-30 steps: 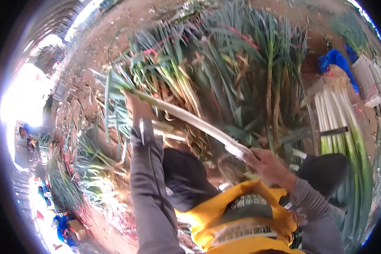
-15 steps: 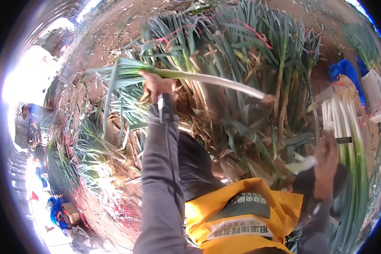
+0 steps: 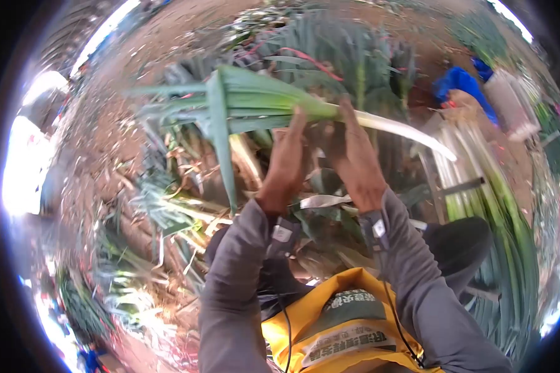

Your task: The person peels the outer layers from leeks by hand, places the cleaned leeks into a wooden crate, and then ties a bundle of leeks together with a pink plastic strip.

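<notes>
Outdoors, brown dirt ground point(image 3: 106, 133) strewn with leaf scraps point(image 3: 168, 152), daylight glare point(image 3: 15, 168) left, blue sheet point(image 3: 460, 84) right

A single head-worn fisheye camera looks forward and down, close over the held leek point(image 3: 258, 102).

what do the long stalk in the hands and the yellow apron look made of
The stalk is plant matter, likely a leek: smooth matte white shaft, flat green leaves. The left hand and right hand grip it. The yellow apron looks like coated fabric or plastic sheet: slightly glossy, creased, printed.
</notes>
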Demonstrator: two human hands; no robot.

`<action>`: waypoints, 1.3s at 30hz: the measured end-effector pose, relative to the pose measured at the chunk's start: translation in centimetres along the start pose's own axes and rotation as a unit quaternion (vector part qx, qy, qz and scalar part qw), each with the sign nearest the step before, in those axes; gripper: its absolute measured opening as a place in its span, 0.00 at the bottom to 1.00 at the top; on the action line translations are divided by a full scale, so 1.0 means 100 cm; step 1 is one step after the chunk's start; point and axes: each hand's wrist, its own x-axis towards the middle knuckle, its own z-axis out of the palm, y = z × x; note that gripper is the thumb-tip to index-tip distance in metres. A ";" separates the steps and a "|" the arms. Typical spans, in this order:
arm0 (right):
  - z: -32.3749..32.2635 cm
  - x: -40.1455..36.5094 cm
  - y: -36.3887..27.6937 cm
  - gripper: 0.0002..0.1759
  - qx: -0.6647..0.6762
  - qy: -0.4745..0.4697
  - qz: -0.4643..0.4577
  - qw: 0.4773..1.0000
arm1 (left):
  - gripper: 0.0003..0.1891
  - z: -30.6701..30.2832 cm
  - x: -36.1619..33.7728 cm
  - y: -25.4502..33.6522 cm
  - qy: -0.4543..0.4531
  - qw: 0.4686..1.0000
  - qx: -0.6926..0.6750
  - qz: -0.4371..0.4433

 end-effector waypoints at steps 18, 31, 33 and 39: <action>-0.346 -0.002 -0.496 0.13 -0.888 0.162 -0.184 0.390 | 0.27 -0.007 0.001 -0.116 -0.447 0.573 0.671 0.145; -0.425 -0.128 -0.254 0.21 -0.802 -0.160 0.193 0.542 | 0.21 0.178 0.036 -0.203 -0.405 0.846 0.324 -0.125; -0.420 -0.128 -0.257 0.20 -0.772 -0.114 0.165 0.603 | 0.23 0.217 0.032 -0.219 -0.389 0.875 0.241 -0.157; -0.414 -0.108 -0.210 0.20 -0.716 -0.065 0.198 0.667 | 0.25 0.323 0.050 -0.252 -0.272 0.941 0.028 -0.201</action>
